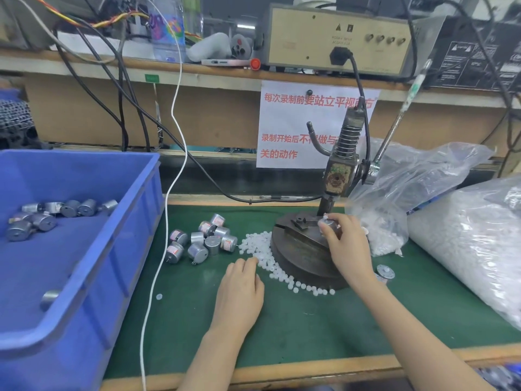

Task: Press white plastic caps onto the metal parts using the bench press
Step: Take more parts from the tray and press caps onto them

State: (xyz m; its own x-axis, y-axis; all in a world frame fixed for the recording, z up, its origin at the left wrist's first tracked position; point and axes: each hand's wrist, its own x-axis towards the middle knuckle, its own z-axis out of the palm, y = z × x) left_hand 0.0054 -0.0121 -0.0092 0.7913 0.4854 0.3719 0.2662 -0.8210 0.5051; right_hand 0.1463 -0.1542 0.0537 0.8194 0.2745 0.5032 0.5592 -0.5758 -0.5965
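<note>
The metal part (327, 224) sits on the round base of the bench press (335, 176), under the ram, and your right hand (348, 246) curls its fingers round it. Your left hand (242, 289) lies on the green mat (310, 328), fingertips among the white caps (265, 249) — whether they pinch one cannot be told. Loose motors (203, 241) lie just left.

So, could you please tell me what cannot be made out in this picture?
Head view:
metal part on the bench press: mostly covered by the right hand gripping it; cap seating unseen.
left hand: its back hides the fingertips over the white caps; a pinch cannot be told.
loose metal parts: print too small.
blue bin: cut by left edge.
</note>
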